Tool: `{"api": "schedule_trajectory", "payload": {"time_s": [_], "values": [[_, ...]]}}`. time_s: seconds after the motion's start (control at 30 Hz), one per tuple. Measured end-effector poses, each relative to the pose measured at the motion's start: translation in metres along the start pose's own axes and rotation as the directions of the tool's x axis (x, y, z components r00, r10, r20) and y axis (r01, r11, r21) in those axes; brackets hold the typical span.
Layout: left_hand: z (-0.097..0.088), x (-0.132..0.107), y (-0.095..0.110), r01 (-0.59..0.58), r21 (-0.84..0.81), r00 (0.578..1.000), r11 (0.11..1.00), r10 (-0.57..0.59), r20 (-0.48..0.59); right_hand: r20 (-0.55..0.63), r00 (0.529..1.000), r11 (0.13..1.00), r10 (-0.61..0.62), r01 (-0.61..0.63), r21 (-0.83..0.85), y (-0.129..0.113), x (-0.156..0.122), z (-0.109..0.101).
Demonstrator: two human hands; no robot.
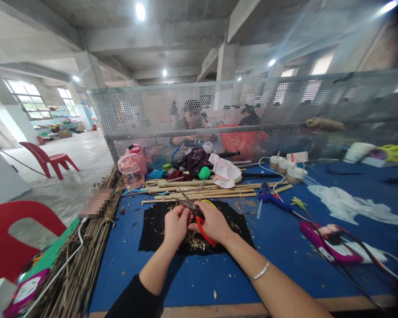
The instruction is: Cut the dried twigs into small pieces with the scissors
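My right hand [213,222] is closed round the red and yellow handles of a pair of scissors [189,203], whose blades point up and to the left. My left hand [175,224] is closed in a pinch right beside the blades, on something too small to make out. Both hands hover over a black cloth [154,223] on the blue table [199,278]. A small heap of pale shavings [195,241] lies on the cloth under my hands. A silver bangle [260,273] sits on my right wrist.
Several bamboo sticks [205,191] lie across the table behind the cloth. A bundle of thin reeds [86,256] runs along the left edge. A pink jug [132,170], small cups [287,168], a blue tool [273,199] and a perforated metal screen [252,110] with people behind it stand beyond.
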State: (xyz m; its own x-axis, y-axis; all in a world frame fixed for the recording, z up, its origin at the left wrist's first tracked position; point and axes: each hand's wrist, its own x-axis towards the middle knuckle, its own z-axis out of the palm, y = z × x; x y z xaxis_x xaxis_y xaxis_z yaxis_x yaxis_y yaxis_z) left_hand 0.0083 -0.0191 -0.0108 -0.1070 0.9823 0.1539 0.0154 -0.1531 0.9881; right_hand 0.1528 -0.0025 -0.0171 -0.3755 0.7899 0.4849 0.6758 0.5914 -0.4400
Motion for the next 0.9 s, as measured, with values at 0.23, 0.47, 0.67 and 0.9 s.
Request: {"api": "schedule_trajectory", "payload": {"time_s": [0.23,0.47,0.67,0.9], "values": [[0.002,-0.003,0.003,-0.046,0.047,0.999,0.998,0.045,0.022,-0.045,0.998,0.999,-0.034,0.034,0.008,-0.001,0.0,0.004],[0.003,-0.005,0.008,-0.087,0.044,0.996,0.995,0.087,0.005,-0.06,0.998,0.993,-0.001,0.008,0.119,0.0,-0.001,0.007],[0.002,-0.003,0.001,-0.079,0.068,0.997,0.995,0.079,0.001,-0.029,0.999,0.988,0.021,-0.016,0.155,0.0,-0.001,0.004],[0.0,0.002,-0.004,-0.042,0.005,0.999,0.999,0.042,-0.015,-0.01,0.997,0.997,0.072,-0.072,0.002,0.002,-0.001,0.001]]}}
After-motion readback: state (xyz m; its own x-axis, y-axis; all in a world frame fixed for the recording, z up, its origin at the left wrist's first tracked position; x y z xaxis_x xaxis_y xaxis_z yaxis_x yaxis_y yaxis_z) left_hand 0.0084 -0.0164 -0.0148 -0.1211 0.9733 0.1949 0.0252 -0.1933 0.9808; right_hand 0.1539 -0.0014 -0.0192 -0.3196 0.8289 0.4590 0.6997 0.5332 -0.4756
